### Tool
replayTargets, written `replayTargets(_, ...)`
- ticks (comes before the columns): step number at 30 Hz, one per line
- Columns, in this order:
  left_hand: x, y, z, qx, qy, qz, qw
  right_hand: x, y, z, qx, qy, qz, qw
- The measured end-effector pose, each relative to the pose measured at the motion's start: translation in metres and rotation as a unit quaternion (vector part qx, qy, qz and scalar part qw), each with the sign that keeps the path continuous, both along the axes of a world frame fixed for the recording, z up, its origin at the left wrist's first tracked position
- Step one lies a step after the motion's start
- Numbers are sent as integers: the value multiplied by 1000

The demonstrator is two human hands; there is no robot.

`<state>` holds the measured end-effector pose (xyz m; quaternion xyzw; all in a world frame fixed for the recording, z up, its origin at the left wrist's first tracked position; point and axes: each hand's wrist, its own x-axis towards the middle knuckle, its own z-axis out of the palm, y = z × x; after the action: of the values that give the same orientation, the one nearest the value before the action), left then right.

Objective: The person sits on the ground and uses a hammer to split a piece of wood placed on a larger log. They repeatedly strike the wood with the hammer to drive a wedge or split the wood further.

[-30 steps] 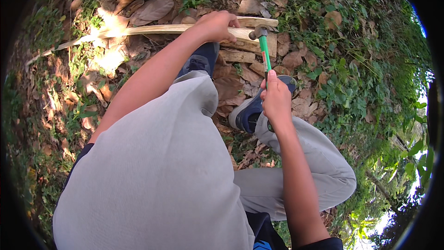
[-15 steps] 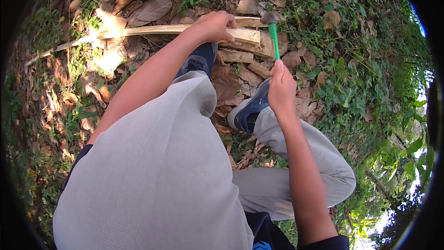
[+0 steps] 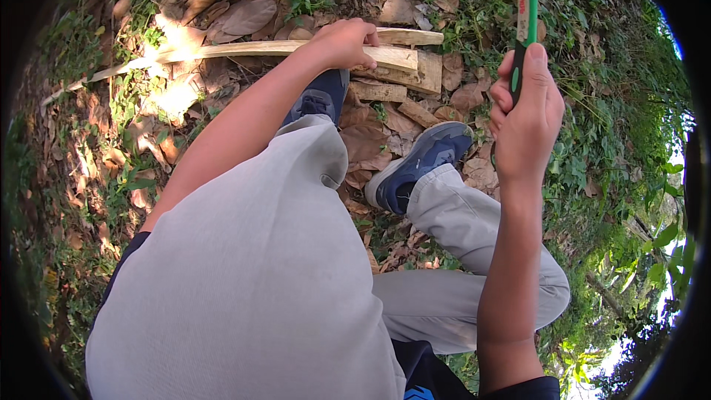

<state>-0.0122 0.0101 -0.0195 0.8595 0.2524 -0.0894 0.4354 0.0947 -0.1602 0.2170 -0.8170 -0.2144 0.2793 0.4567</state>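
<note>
Left hand (image 3: pixel 346 42), upper centre, gripping long wood strip (image 3: pixel 237 49) that runs out to frame left and ends just right of the hand over a wood block (image 3: pixel 427 75); right hand (image 3: pixel 527 115), upper right, clenched around green hammer handle (image 3: pixel 526 7) running past top edge.

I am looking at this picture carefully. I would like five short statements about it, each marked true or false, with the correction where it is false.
1. The right hand grips a green-handled tool. True.
2. The left hand is lifted away from the wood. False: the left hand holds a long pale wood strip.
3. Both shoes are dark blue. True.
4. The tool's whole length is in view. False: the upper picture edge cuts it off.
5. The ground is bare concrete. False: it has dry leaves and green plants.
</note>
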Motion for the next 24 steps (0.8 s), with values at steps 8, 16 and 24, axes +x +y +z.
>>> replayTargets(8,6,-3,4,1,-8,-4,1000,-16,-103,-145,-231,-44,45,971)
replayTargets(16,2,0,1,-15,-9,13,1000,-1,-57,-74,-281,20,46,958)
replayTargets(24,-1,1,-1,-15,-11,12,1000,11,-8,-18,25,-62,14,998)
